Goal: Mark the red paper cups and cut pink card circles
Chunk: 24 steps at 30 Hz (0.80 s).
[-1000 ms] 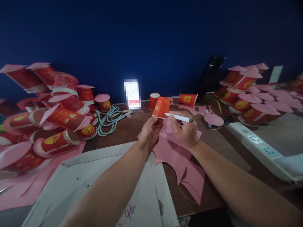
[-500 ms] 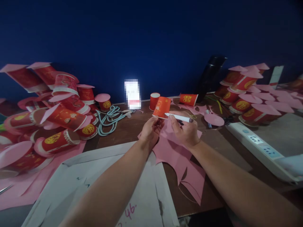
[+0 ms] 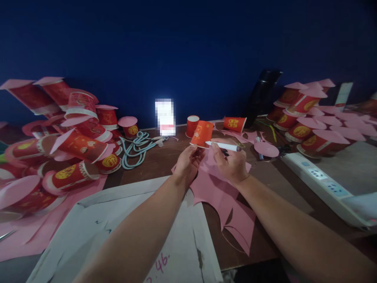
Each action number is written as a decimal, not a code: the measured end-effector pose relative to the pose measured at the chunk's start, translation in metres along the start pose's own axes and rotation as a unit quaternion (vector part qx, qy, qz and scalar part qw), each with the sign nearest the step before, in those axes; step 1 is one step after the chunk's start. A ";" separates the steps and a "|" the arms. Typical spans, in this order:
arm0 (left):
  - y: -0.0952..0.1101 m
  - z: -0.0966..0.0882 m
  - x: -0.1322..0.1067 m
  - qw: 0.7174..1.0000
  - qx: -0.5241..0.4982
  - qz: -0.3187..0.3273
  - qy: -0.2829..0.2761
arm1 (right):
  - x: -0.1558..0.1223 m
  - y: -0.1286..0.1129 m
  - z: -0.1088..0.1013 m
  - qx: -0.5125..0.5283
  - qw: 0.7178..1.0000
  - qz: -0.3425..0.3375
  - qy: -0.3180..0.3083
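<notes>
A left hand (image 3: 188, 161) pinches a cup (image 3: 202, 133) by its rim, tilted just beyond the fingers. The right hand (image 3: 231, 163), close beside it, grips a pen (image 3: 225, 146) lying crosswise, tip pointing left at the cup's rim. Pink paper (image 3: 218, 192) lies beneath both.

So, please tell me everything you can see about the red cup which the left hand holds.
The red cup looks like paper, with small gold print on its side and a pale rim at its lower end. It is tilted, its upper end leaning right. The left hand grips its lower edge, above the pink paper. The white pen in the right hand points at that edge; contact is unclear.
</notes>
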<state>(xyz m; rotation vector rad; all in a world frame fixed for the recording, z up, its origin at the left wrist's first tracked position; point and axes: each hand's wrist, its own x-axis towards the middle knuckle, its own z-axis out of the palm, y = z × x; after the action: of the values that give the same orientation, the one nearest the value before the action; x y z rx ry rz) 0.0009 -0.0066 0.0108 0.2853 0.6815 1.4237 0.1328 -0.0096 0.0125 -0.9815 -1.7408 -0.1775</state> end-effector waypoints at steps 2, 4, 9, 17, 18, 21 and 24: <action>0.000 0.000 0.000 1.000 0.001 -0.001 0.000 | 0.001 0.000 0.000 0.001 1.000 -0.003 0.009; 0.000 -0.001 0.000 1.000 0.000 0.000 0.000 | 0.001 0.000 0.000 -0.002 1.000 -0.005 0.007; -0.001 -0.003 0.002 1.000 0.009 0.007 -0.005 | -0.001 0.000 0.000 -0.017 1.000 0.007 -0.011; -0.001 -0.002 0.003 1.000 0.001 -0.004 -0.009 | -0.001 0.001 0.000 -0.008 1.000 0.009 -0.003; -0.001 -0.002 0.003 1.000 0.001 -0.004 -0.006 | -0.001 0.002 0.000 -0.007 1.000 0.010 -0.002; -0.002 -0.003 0.004 1.000 0.000 -0.001 0.005 | -0.002 0.002 0.001 -0.005 1.000 0.010 -0.010; -0.002 -0.004 0.005 1.000 0.005 0.002 0.000 | -0.002 0.002 0.001 -0.010 1.000 0.007 -0.021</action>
<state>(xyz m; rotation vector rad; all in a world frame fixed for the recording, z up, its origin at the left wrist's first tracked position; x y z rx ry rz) 0.0006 -0.0032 0.0051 0.2946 0.6891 1.4246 0.1336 -0.0087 0.0096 -1.0180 -1.7726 -0.1668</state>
